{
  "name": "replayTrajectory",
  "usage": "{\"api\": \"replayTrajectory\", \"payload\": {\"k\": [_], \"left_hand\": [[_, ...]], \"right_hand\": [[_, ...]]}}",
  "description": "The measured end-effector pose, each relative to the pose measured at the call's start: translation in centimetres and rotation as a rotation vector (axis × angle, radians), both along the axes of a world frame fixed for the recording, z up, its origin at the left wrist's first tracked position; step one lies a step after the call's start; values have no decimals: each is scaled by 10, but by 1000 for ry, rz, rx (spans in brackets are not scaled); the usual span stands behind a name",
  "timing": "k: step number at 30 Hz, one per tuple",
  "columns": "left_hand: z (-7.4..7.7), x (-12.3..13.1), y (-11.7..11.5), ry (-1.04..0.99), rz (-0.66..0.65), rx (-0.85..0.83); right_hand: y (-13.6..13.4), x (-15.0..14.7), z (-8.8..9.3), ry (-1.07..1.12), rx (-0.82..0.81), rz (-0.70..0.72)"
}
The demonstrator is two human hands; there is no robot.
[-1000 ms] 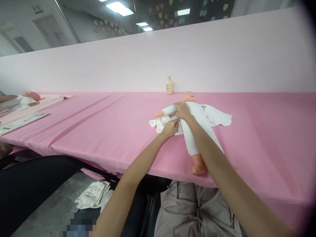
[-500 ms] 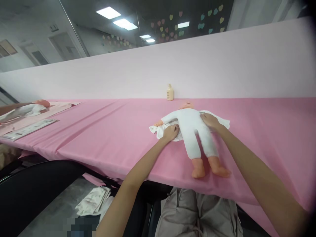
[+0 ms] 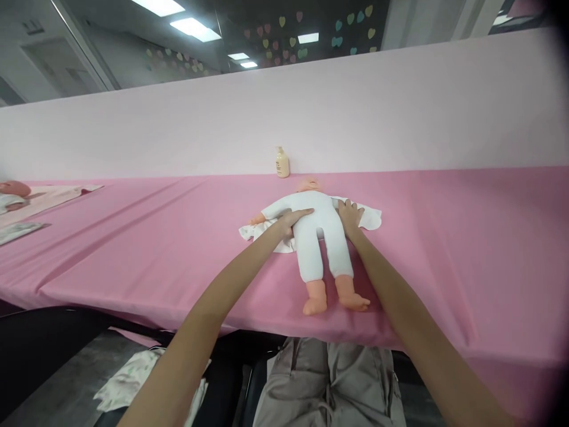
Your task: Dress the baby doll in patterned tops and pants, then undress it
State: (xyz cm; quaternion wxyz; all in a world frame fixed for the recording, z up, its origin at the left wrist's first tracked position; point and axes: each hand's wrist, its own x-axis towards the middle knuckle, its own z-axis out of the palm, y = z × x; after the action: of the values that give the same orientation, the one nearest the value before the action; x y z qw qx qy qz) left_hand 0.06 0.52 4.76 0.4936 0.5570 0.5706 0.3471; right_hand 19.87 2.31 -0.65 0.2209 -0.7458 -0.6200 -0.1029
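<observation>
At the far left, part of another doll (image 3: 15,188) rests on a pale pink cloth (image 3: 57,194), a flat whitish strip (image 3: 20,231) nearer the table edge; below these, the black chair back (image 3: 44,356) curves up beside a crumpled patterned cloth (image 3: 128,376). Moving right along the pink table cover (image 3: 146,261), the left end of a white garment (image 3: 248,232) shows, rumpled, under the doll's outstretched arm. The left hand (image 3: 291,224) comes next, against the side of the white-suited doll (image 3: 311,216), one digit stretched across its front — the rest is partly hidden, so I cannot tell whether it grips doll or fabric. A cream pump bottle (image 3: 282,163) stands upright behind, by the white wall (image 3: 400,107). The doll lies on the cover in front of the person, head toward the wall, legs apart, bare feet near the front edge, above the person's grey-brown trousers (image 3: 329,385). At its other side the right hand (image 3: 350,216) is unclenched, fingers spread over the garment — whose right end lies flatter beyond the fingertips.
</observation>
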Motion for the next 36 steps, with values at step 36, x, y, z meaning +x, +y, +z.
{"api": "replayTrajectory", "payload": {"k": [36], "left_hand": [[-20, -8, -32, -611, 231, 83]], "right_hand": [[5, 4, -15, 29, -3, -120]]}}
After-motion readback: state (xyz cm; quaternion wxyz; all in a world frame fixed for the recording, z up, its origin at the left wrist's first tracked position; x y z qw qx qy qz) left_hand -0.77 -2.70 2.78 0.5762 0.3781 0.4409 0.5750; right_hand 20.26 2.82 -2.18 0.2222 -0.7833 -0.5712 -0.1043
